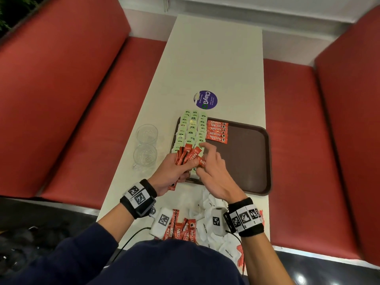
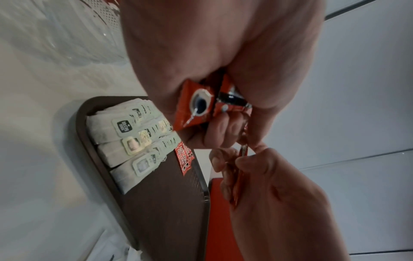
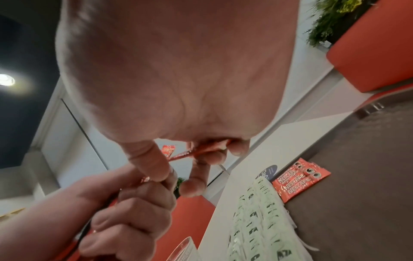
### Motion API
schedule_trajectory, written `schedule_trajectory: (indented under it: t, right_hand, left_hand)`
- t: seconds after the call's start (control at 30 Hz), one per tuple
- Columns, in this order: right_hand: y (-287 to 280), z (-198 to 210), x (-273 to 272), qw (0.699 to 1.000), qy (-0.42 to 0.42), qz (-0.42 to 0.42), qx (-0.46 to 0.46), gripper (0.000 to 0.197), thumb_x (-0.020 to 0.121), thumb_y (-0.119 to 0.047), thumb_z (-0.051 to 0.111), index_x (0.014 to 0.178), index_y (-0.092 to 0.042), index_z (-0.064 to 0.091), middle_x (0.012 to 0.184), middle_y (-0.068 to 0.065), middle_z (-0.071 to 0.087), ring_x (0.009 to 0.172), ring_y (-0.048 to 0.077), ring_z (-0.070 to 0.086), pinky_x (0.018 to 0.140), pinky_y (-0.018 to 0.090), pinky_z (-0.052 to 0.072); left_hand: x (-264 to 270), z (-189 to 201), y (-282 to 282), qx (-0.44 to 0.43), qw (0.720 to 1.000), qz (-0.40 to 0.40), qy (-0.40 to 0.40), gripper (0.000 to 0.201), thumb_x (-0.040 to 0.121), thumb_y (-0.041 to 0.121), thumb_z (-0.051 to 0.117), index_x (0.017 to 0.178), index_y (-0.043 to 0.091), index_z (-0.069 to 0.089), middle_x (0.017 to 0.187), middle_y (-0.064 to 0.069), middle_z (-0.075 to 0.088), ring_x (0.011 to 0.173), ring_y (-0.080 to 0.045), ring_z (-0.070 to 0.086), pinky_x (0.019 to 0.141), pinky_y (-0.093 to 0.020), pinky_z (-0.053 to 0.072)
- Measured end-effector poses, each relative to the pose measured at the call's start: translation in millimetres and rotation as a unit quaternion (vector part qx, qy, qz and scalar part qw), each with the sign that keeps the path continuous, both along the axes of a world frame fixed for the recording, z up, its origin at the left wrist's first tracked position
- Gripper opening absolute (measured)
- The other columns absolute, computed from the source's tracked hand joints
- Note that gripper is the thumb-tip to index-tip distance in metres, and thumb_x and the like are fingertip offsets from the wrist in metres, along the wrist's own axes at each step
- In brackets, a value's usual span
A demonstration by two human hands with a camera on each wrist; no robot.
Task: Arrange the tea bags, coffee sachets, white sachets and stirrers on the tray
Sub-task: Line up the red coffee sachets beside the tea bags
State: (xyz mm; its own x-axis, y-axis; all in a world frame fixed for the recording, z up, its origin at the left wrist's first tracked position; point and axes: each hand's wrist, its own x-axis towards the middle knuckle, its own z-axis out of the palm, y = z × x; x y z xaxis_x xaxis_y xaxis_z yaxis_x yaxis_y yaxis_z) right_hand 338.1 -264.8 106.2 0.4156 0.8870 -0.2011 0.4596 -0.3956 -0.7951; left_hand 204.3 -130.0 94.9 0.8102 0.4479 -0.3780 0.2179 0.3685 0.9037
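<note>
My left hand [image 1: 176,169] grips a fanned bunch of red coffee sachets [image 1: 188,155] over the near left corner of the brown tray [image 1: 246,157]. My right hand [image 1: 207,161] pinches one sachet [image 1: 201,162] of that bunch between thumb and finger; the wrist views show the same bunch [image 2: 196,107] and pinch [image 3: 185,155]. Three rows of green-tagged tea bags [image 1: 191,130] fill the tray's left side. Beside them lies a short column of coffee sachets [image 1: 218,131]. More coffee sachets [image 1: 181,227] and white sachets [image 1: 205,223] lie on the table near my body.
Two clear glass cups [image 1: 146,145] stand left of the tray on the white table [image 1: 205,58]. A round purple sticker [image 1: 205,99] lies beyond the tray. Red bench seats [image 1: 82,99] flank the table. The tray's right half [image 1: 250,145] shows bare brown surface.
</note>
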Motion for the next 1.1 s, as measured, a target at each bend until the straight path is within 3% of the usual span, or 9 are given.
schedule_trajectory:
  t: [0.07,0.2,0.33,0.47,0.6,0.73,0.83,0.93,1.1]
  right_hand:
    - [0,3,1,1.0,0.014,0.01,-0.004,0.061,0.1,-0.019,0.057,0.149,-0.036,0.026,0.131,0.002,0.053,0.122,0.016,0.042,0.106,0.041,0.037]
    - [-2,3,16,0.991,0.099,-0.079,0.046,0.031,0.105,-0.033,0.069,0.132,-0.033,0.055,0.112,-0.007,0.072,0.104,0.009,0.067,0.093,0.035,0.053]
    - [-10,6,30,0.95,0.21,-0.189,0.13,0.02,0.1,-0.024,0.08,0.119,-0.019,0.075,0.107,0.004,0.079,0.1,0.02,0.076,0.101,0.05,0.061]
    - [-7,16,27,0.93,0.211,-0.232,0.191,0.025,0.089,-0.022,0.091,0.108,-0.011,0.079,0.1,0.01,0.081,0.093,0.024,0.077,0.087,0.039,0.063]
    - [-3,20,28,0.954,0.134,-0.211,0.168,0.015,0.087,-0.027,0.092,0.095,-0.018,0.084,0.094,0.0,0.082,0.092,0.022,0.078,0.087,0.04,0.065]
    - [-4,22,34,0.974,0.046,-0.174,0.134,0.01,0.088,-0.029,0.092,0.088,-0.024,0.083,0.086,-0.011,0.08,0.085,0.01,0.075,0.083,0.029,0.062]
    - [0,20,32,0.98,0.058,-0.144,0.121,0.011,0.09,-0.032,0.089,0.091,-0.025,0.081,0.089,-0.01,0.08,0.089,0.01,0.076,0.085,0.03,0.062]
    - [2,14,26,0.974,0.099,-0.159,0.129,0.012,0.092,-0.033,0.088,0.094,-0.025,0.079,0.092,-0.005,0.081,0.092,0.015,0.077,0.088,0.038,0.064]
    - [-9,3,26,0.932,0.227,-0.237,0.154,0.015,0.1,-0.02,0.08,0.103,-0.007,0.074,0.094,0.012,0.081,0.088,0.031,0.079,0.09,0.051,0.066]
  left_hand:
    - [0,-3,1,0.013,1.0,0.02,0.002,0.012,0.103,0.023,0.075,0.105,0.012,0.071,0.071,0.002,0.053,0.057,-0.014,0.039,0.05,-0.026,0.032]
    - [-2,-5,2,0.003,0.998,0.063,-0.01,0.008,0.103,0.023,0.075,0.104,0.015,0.072,0.068,0.004,0.049,0.057,-0.014,0.037,0.051,-0.028,0.029]
    - [-4,-10,4,-0.001,0.997,0.081,-0.004,0.028,0.102,0.026,0.075,0.125,0.01,0.071,0.069,0.008,0.053,0.057,-0.013,0.038,0.052,-0.027,0.031]
    - [-1,-20,1,0.002,0.997,0.07,0.038,0.034,0.098,0.031,0.08,0.123,0.009,0.07,0.073,0.005,0.055,0.059,-0.014,0.042,0.051,-0.026,0.035]
    - [1,-25,0,0.019,0.995,0.075,0.062,0.025,0.099,0.028,0.08,0.118,0.015,0.073,0.075,0.002,0.059,0.06,-0.016,0.043,0.052,-0.027,0.038]
    - [0,-22,1,0.035,0.995,0.086,0.038,0.025,0.095,0.031,0.084,0.119,0.027,0.076,0.08,0.003,0.067,0.057,-0.014,0.038,0.05,-0.027,0.034]
    - [3,-15,0,0.067,0.996,0.053,0.023,0.033,0.094,0.027,0.085,0.125,0.021,0.074,0.091,0.007,0.08,0.052,-0.002,0.051,0.05,-0.016,0.04]
    - [7,-11,0,0.108,0.993,0.022,0.043,0.029,0.094,0.025,0.085,0.119,0.014,0.076,0.075,0.02,0.074,0.058,0.008,0.061,0.058,-0.006,0.045]
    - [6,-8,15,0.115,0.99,0.026,0.082,0.027,0.086,0.041,0.091,0.099,0.019,0.083,0.091,-0.001,0.082,0.059,0.001,0.057,0.062,-0.02,0.043]
